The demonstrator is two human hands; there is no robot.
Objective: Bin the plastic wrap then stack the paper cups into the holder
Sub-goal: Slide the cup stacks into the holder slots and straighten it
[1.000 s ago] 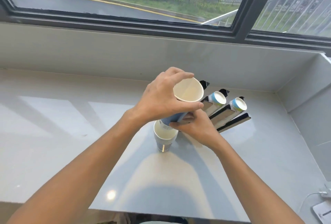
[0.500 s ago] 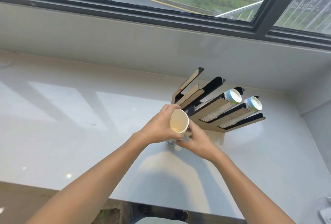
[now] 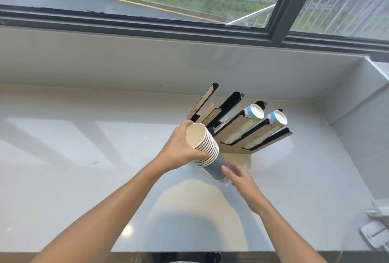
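A stack of several nested paper cups is tilted with its open mouth towards me, its rims white and its lower body blue-grey. My left hand grips the stack near the rims. My right hand touches the stack's bottom end with its fingertips. Just behind stands the cardboard cup holder with slanted black-lined slots. Its two right slots each hold a column of cups; the left slots are empty. No plastic wrap can be made out.
The grey countertop runs to a wall under a dark-framed window. A raised ledge closes the right side. A white device with a cable lies at the front right edge.
One cup was held over a short stack on the counter. Now the whole stack is lifted off the counter and tilted, held between both hands in front of the holder.
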